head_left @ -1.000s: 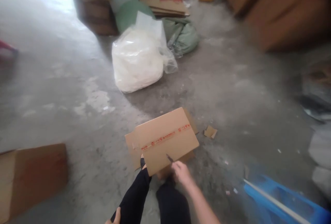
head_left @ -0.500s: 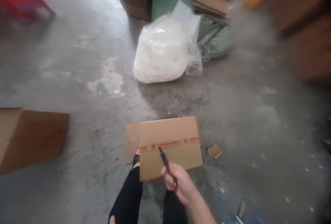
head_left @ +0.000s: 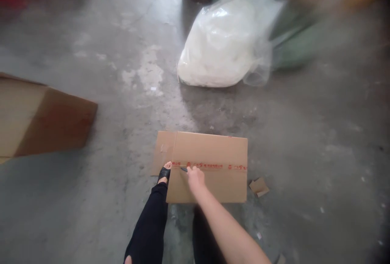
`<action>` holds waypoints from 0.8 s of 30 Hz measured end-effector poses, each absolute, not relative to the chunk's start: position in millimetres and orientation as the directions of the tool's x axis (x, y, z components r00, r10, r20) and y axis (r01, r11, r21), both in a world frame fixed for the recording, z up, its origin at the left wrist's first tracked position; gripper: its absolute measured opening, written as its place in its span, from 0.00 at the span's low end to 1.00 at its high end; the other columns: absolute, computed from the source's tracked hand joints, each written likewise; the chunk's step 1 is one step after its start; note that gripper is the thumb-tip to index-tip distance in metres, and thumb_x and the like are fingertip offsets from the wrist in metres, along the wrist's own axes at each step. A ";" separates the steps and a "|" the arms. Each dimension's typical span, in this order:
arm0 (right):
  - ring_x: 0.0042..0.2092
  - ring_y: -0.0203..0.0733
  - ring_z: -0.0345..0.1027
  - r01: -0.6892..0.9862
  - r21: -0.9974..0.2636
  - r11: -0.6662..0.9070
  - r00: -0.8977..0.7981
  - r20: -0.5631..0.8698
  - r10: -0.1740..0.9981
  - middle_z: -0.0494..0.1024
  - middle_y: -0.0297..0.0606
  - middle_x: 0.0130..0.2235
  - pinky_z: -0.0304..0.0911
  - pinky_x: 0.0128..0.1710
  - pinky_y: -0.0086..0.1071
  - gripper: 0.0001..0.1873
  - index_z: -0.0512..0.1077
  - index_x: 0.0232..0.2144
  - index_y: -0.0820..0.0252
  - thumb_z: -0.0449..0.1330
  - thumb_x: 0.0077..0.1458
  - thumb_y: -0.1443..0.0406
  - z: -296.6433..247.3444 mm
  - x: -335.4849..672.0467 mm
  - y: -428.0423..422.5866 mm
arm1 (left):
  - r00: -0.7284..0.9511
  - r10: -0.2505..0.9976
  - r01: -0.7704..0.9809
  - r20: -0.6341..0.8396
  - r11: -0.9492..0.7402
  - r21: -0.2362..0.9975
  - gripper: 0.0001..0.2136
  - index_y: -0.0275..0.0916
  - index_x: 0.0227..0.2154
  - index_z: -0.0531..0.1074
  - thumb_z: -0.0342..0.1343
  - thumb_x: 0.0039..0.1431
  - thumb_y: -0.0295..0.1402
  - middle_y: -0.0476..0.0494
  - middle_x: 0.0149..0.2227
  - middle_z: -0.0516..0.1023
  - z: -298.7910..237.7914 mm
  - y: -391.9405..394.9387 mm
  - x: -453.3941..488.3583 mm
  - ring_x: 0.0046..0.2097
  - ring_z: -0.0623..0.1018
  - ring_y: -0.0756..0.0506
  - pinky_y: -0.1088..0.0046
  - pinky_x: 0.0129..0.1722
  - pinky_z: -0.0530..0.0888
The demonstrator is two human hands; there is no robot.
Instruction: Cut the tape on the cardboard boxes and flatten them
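My right hand is closed around a slim dark utility knife. Its tip points left, at the taped seam on top of a cardboard box. Clear tape with red printing runs across the box top. A side flap sticks out at the box's left. Of my left hand, only a bit of a finger shows at the bottom edge, by my left leg; its other fingers are out of sight.
My left foot in a black sandal stands against the box. A cardboard scrap lies to its right. Ahead sits a clear bag of white material, near green sacks. A larger carton is at left.
My right hand has moved forward and lowered the knife from above the box to the left part of the taped seam. The view has shifted, and the bag appears farther right.
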State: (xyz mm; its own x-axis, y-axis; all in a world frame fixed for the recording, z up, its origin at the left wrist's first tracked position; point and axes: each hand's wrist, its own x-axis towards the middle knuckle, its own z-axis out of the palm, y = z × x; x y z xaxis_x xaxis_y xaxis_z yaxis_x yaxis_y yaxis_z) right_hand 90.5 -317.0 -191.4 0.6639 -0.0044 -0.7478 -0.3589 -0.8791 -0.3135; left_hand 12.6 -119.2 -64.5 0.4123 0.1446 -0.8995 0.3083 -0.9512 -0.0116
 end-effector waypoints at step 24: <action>0.44 0.43 0.72 0.006 -0.152 -0.988 0.700 -0.705 0.112 0.75 0.42 0.46 0.72 0.41 0.40 0.17 0.65 0.54 0.62 0.55 0.65 0.64 -218.7 81.6 -368.7 | 0.460 0.251 0.202 -0.852 -0.964 -0.175 0.22 0.39 0.55 0.67 0.56 0.61 0.43 0.38 0.54 0.71 -74.8 -147.6 8.0 0.52 0.74 0.39 0.53 0.50 0.74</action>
State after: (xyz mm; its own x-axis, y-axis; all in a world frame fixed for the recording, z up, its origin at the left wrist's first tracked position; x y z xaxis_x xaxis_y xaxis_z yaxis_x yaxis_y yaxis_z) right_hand 81.6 -368.7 -218.7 0.7005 0.1123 -0.7048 0.0055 -0.9884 -0.1520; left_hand 8.0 -147.6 -74.8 0.4596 0.2510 -0.8519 0.2018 -0.9637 -0.1750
